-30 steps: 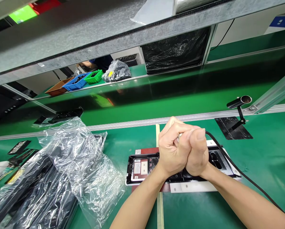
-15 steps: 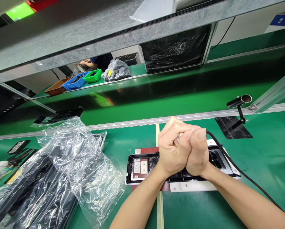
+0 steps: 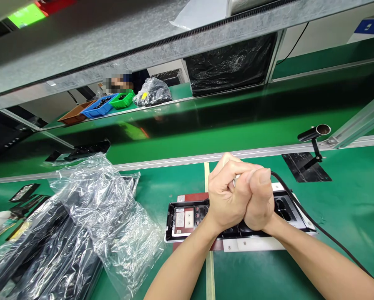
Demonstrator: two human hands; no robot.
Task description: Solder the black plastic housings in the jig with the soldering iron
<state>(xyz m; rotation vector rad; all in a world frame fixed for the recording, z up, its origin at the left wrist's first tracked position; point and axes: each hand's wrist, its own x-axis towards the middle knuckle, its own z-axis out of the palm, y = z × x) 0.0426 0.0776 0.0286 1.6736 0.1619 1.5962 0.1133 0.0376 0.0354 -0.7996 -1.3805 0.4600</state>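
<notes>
My left hand [image 3: 227, 196] and my right hand [image 3: 260, 198] are closed together, fingers wrapped round something almost wholly hidden. A small pale bit of it shows between the fingers, and a black cord [image 3: 302, 210] runs from behind my right hand, so it looks like a corded tool. Directly under both fists lies a long black plastic housing [image 3: 171, 221] with cut-outs and a labelled panel at its left end. It rests in a red-brown and white fixture [image 3: 255, 245]. My hands cover the middle of the housing, and the tool's tip is out of sight.
Clear plastic bags [image 3: 111, 208] with dark parts lie at the left. A metal tube holder [image 3: 315, 132] on a black plate stands at the right. Beyond the bench's metal rail are a blue bin [image 3: 99, 107], other bins and a person. A grey shelf [image 3: 111, 46] hangs overhead.
Both hands stay in the same place and grip over the housing. Nothing on the bench has visibly moved; the person in the background is now blurred out.
</notes>
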